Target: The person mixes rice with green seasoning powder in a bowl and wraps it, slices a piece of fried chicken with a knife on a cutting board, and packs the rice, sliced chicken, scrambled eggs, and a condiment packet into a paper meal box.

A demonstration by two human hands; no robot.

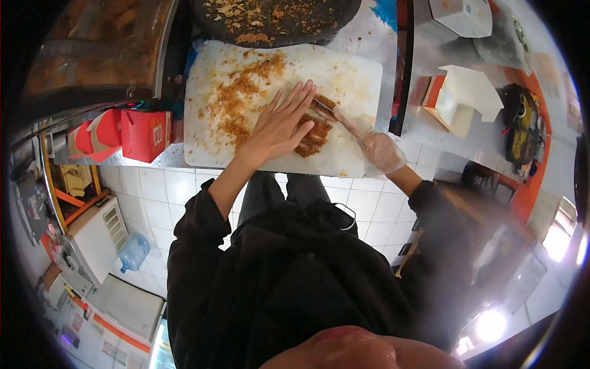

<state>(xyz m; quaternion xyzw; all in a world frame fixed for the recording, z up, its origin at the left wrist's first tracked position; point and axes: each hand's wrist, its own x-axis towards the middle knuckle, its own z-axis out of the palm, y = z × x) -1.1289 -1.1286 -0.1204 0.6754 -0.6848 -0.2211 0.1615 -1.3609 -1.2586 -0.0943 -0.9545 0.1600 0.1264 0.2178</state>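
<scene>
A browned, breaded cutlet, partly sliced into strips, lies on the white cutting board. My bare left hand lies flat with its fingers stretched out, over the cutlet's left side and by the knife's far end. What is under its fingers is hidden. My right hand, in a clear plastic glove, is closed around the handle of a knife. The blade slants up and left across the cutlet toward my left fingertips; its tip is hard to make out. Brown crumbs cover much of the board's left half.
A dark pan with crumbs stands beyond the board. Red cartons sit at the left; an open white-and-orange box stands on the right counter. A glass-fronted cabinet borders the upper left. A blue water jug is on the floor.
</scene>
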